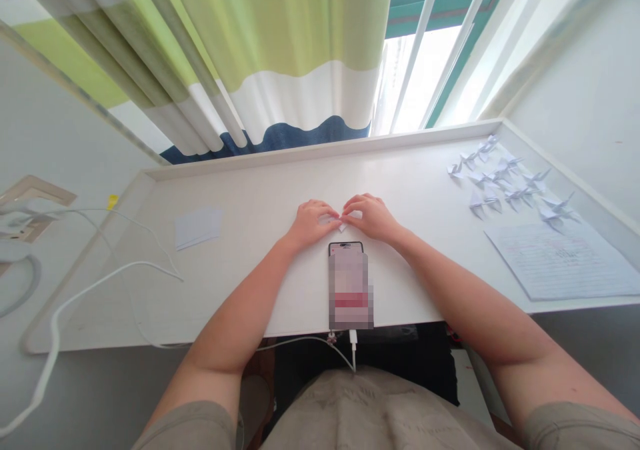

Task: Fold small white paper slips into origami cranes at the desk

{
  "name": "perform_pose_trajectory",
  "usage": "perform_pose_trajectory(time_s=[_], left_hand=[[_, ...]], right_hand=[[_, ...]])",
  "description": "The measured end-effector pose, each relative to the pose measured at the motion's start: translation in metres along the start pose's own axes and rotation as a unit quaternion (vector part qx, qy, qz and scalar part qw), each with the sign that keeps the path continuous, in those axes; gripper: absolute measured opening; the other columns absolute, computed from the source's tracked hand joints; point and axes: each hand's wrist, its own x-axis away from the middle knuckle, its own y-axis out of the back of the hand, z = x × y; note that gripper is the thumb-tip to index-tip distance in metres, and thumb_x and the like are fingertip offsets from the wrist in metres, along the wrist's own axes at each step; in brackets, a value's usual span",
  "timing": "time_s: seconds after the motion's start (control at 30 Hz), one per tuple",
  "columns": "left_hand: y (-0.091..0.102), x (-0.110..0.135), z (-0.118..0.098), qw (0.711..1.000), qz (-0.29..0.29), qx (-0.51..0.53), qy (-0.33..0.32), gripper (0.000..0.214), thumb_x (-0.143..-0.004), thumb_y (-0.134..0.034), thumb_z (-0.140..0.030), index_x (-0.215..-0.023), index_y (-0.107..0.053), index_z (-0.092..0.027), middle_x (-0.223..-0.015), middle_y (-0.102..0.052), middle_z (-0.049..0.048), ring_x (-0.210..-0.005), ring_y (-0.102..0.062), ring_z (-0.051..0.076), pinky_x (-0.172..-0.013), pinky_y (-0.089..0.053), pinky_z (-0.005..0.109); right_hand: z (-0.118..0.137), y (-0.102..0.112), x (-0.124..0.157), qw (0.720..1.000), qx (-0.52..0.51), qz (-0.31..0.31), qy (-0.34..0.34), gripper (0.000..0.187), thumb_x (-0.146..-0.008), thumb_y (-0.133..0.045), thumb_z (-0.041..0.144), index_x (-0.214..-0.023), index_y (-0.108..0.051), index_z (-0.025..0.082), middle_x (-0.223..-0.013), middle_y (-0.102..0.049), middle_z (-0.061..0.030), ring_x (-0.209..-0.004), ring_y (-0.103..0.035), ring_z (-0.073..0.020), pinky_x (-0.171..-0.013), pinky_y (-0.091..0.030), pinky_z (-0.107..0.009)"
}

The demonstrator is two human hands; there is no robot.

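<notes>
Both hands meet over the middle of the white desk, just beyond the phone. Between their fingertips is a small folded piece of white paper (343, 227), mostly covered by the fingers. My left hand (314, 223) is closed on its left side, thumb and fingers pinched together. From the right, my right hand (369, 214) pinches the same paper, its fingertips almost touching those of the left. The exact folds cannot be made out. Right below the hands lies a phone (349, 283) with a blurred screen, a white cable plugged into its lower end.
Several folded paper cranes (510, 177) stand at the desk's back right. A written sheet (565, 260) lies in front of them. Some white paper sheets (197, 228) rest at left. White cables (115, 273) hang over the left edge. A raised rim (320, 155) borders the desk (260, 183).
</notes>
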Motion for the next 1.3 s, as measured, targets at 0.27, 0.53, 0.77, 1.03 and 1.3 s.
perform_pose_trajectory(time_s=[0.27,0.53,0.77,1.03,1.3], left_hand=[[0.003,0.003,0.0,0.999,0.023,-0.039,-0.024,0.015,-0.093,-0.071,-0.033,-0.104,-0.081,-0.032,-0.126,-0.076,0.0008,-0.126,-0.062,0.028,-0.119,-0.038,0.05],[0.013,0.005,0.002,0.995,0.055,-0.067,-0.051,0.021,-0.088,-0.073,-0.029,-0.106,-0.082,-0.033,-0.132,-0.074,0.0004,-0.129,-0.057,0.029,-0.119,-0.039,0.051],[0.013,0.004,0.01,0.997,0.058,-0.02,-0.052,0.019,-0.09,-0.08,-0.041,-0.106,-0.082,-0.033,-0.129,-0.075,0.0015,-0.129,-0.058,0.029,-0.121,-0.036,0.052],[0.011,0.003,0.012,0.997,0.048,-0.004,-0.052,0.014,-0.091,-0.079,-0.042,-0.101,-0.083,-0.033,-0.127,-0.076,0.0014,-0.127,-0.06,0.028,-0.121,-0.037,0.051],[0.001,-0.002,0.007,1.0,-0.006,0.024,0.017,0.006,-0.091,-0.075,-0.033,-0.092,-0.078,-0.028,-0.113,-0.08,0.0011,-0.118,-0.065,0.026,-0.116,-0.044,0.047]], right_hand=[[-0.006,-0.009,-0.006,0.998,0.003,-0.053,-0.018,0.014,-0.096,-0.067,0.028,-0.086,-0.075,0.023,-0.106,-0.074,-0.0093,-0.106,-0.064,-0.0295,-0.1,-0.044,-0.048],[0.003,0.015,0.005,0.981,-0.018,0.051,0.184,0.009,-0.095,-0.071,0.028,-0.098,-0.079,0.025,-0.109,-0.079,-0.007,-0.103,-0.068,-0.027,-0.097,-0.049,-0.046],[-0.004,0.009,0.002,0.982,-0.042,0.099,0.155,0.01,-0.096,-0.072,0.028,-0.093,-0.082,0.026,-0.109,-0.081,-0.0066,-0.105,-0.072,-0.0255,-0.097,-0.054,-0.045],[-0.005,0.013,0.003,0.984,-0.104,0.094,0.108,0.014,-0.096,-0.067,0.029,-0.092,-0.08,0.025,-0.104,-0.08,-0.0054,-0.096,-0.074,-0.0226,-0.093,-0.056,-0.042],[-0.002,0.007,0.001,0.993,-0.102,0.028,0.053,0.02,-0.101,-0.056,0.033,-0.095,-0.071,0.021,-0.097,-0.08,-0.0082,-0.09,-0.073,-0.0239,-0.084,-0.057,-0.04]])
